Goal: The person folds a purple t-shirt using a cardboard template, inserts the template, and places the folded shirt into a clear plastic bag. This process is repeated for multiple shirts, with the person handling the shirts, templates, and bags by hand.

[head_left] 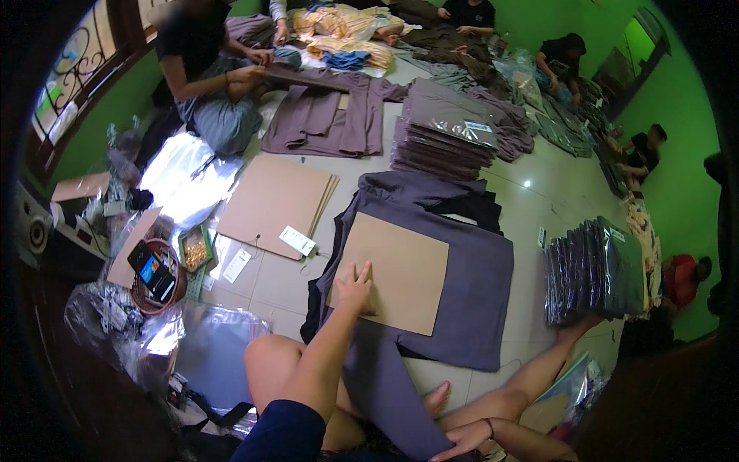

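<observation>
A greyish-purple long-sleeved garment lies spread on the floor in front of me, on top of darker garments. A square sheet of brown cardboard rests on its upper side. My left hand presses on the cardboard's left part, fingers apart, holding nothing. One sleeve stretches from the garment toward me. At its near end, by the lower edge of the view, my right hand grips the fabric; part of that hand is cut off or hidden.
Spare cardboard sheets with a white tag lie ahead on the left. Bagged garments form piles ahead and right. A basket with a phone and clear bags are left. Several people sit farther off.
</observation>
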The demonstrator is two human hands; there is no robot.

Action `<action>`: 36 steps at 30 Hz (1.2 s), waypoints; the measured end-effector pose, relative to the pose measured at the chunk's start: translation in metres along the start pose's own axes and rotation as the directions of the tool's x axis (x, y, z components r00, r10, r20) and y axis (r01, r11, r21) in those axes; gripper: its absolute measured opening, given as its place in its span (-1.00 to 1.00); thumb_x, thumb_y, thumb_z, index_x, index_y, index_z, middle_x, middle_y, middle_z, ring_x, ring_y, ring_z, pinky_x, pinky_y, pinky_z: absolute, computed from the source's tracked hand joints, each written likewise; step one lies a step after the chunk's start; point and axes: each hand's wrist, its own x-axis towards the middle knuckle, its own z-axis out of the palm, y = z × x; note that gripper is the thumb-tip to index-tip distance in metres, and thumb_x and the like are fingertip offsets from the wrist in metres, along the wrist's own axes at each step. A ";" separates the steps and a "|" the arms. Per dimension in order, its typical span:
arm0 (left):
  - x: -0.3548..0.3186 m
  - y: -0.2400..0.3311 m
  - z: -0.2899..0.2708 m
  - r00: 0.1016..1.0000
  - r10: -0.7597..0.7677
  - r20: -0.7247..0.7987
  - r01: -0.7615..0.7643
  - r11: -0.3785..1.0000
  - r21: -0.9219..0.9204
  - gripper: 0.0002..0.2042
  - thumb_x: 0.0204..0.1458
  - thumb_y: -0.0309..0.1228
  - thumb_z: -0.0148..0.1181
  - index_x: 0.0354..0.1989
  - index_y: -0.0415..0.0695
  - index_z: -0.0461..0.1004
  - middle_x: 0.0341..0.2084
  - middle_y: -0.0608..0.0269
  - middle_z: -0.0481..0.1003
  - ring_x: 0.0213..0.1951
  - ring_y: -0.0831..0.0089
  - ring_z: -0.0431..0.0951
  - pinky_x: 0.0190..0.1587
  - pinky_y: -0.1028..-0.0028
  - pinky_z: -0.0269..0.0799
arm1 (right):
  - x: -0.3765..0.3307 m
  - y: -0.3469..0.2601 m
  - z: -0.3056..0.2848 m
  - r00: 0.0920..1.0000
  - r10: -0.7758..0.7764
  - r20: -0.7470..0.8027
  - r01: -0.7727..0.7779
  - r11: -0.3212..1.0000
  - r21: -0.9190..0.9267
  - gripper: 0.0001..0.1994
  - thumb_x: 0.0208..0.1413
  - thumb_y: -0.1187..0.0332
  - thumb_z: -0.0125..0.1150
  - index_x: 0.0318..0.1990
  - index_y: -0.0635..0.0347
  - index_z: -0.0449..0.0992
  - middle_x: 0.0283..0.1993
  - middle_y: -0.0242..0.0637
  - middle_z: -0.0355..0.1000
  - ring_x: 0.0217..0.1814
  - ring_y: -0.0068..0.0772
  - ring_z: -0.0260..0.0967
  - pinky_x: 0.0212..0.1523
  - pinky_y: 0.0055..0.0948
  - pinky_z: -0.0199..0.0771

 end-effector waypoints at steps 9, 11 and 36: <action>0.035 -0.045 -0.019 0.945 -0.020 0.327 0.229 0.755 -0.614 -0.36 0.01 0.12 -0.34 0.25 0.31 -0.37 0.27 0.40 -0.38 0.29 0.27 -0.36 0.21 0.01 -0.38 | -0.062 -0.017 -0.194 0.202 -0.571 -0.796 0.959 -0.049 0.279 -0.22 0.03 -0.21 -0.24 0.27 0.05 -0.30 0.29 -0.04 -0.16 0.31 -0.09 -0.16 0.23 -0.19 -0.06; 0.037 -0.055 -0.022 0.961 0.216 0.171 -0.104 0.859 -0.501 -0.25 -0.07 0.21 -0.26 0.26 0.17 -0.30 0.27 0.28 -0.34 0.28 0.24 -0.30 0.24 0.16 -0.35 | -0.040 0.004 -0.209 0.289 -0.253 -0.923 0.770 0.635 0.067 -0.15 -0.03 -0.21 -0.10 0.28 0.00 -0.31 0.30 -0.02 -0.22 0.31 -0.06 -0.15 0.25 -0.18 -0.15; -0.028 -0.040 0.003 0.893 -0.017 -0.449 -0.156 0.925 -0.347 -0.73 -0.22 -0.51 0.07 -0.28 -0.29 0.28 -0.28 -0.09 0.37 -0.18 -0.03 0.36 -0.14 0.19 0.29 | -0.058 0.197 -0.239 -0.454 0.099 -0.886 -0.218 0.951 0.218 -0.67 0.06 0.15 -0.11 -0.25 0.28 0.35 -0.38 0.11 0.40 -0.28 0.12 0.34 -0.16 -0.15 0.26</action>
